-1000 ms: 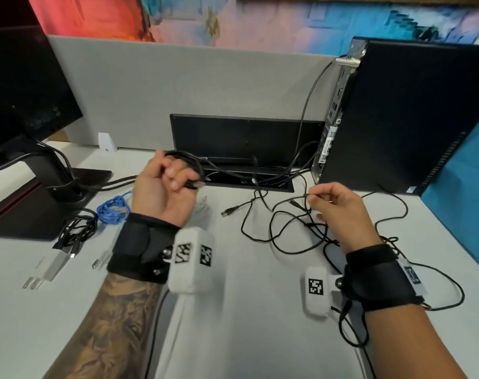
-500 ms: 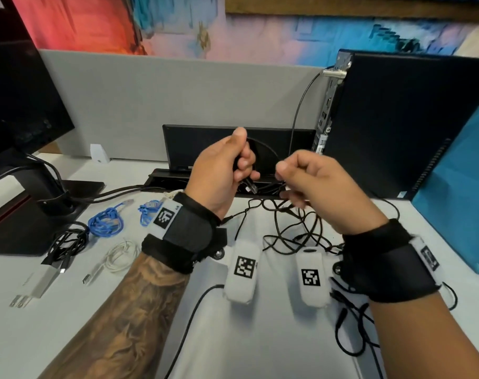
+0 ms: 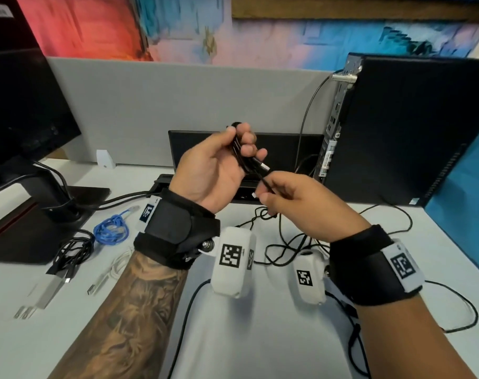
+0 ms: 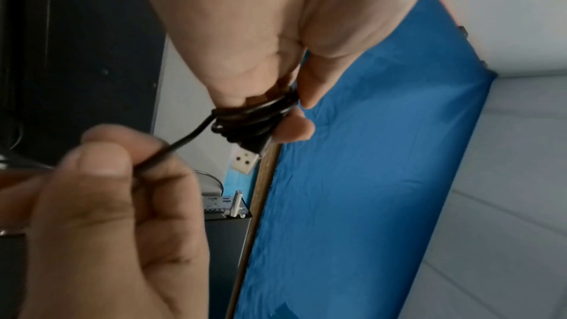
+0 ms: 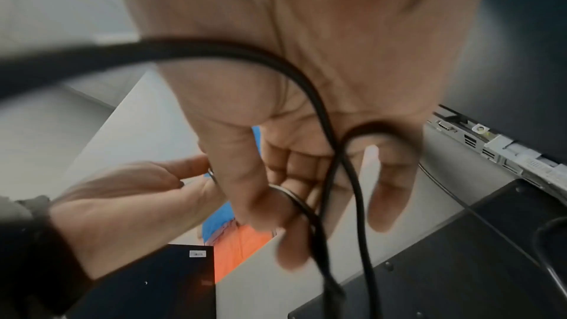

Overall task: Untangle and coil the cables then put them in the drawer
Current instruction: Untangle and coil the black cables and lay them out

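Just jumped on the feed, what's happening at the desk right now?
A person is coiling a black cable above the desk. The left hand grips the wound loops, with the USB plug sticking out below the fingers. The right hand pinches the free run of the same cable just beside the bundle. More black cable lies tangled on the desk under the hands. A blue coil, a black bundle and a white cable lie to the left. No drawer is in view.
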Available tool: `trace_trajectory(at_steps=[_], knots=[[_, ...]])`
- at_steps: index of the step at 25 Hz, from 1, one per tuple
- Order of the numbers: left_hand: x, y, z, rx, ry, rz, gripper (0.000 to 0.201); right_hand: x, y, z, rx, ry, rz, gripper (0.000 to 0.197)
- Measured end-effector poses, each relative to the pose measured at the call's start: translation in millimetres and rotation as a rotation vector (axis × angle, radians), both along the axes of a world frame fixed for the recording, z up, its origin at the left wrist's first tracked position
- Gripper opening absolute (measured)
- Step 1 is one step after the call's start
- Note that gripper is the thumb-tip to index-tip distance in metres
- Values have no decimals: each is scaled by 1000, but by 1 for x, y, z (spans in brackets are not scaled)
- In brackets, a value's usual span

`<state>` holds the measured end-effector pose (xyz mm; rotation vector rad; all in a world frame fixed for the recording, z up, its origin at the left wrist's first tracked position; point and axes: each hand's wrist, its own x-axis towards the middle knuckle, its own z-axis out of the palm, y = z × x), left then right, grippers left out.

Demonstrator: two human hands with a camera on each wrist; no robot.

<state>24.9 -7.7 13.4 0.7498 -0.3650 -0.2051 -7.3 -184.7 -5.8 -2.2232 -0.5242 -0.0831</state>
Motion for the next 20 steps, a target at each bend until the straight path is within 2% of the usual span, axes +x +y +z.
trace_trajectory(at_steps=[3,6,8,11,12,14,18,20], knots=[[3,0,-3,-15,-7,181,23,2,-3,-6,-84,-1,-40,16],[6,0,-8,16,-29,292,22,3,0,-8,-74,11,-58,18],[6,-1,-12,185,-117,403,21,-1,1,-1,-75,-5,-35,18],[1,-7,-17,641,-368,581,19,-11,-1,13,-57,-94,-32,26],[-1,-8,-19,792,-439,597,18,-13,-3,17,-8,-131,-50,27],[-4,-10,-21,1036,-519,524,17,-13,-8,22,101,-199,-84,26],[-13,-18,-18,1310,-519,313,13,-4,-21,17,238,-232,-228,22],[-15,-18,-18,1458,-557,318,27,0,-32,17,312,-260,-335,20]])
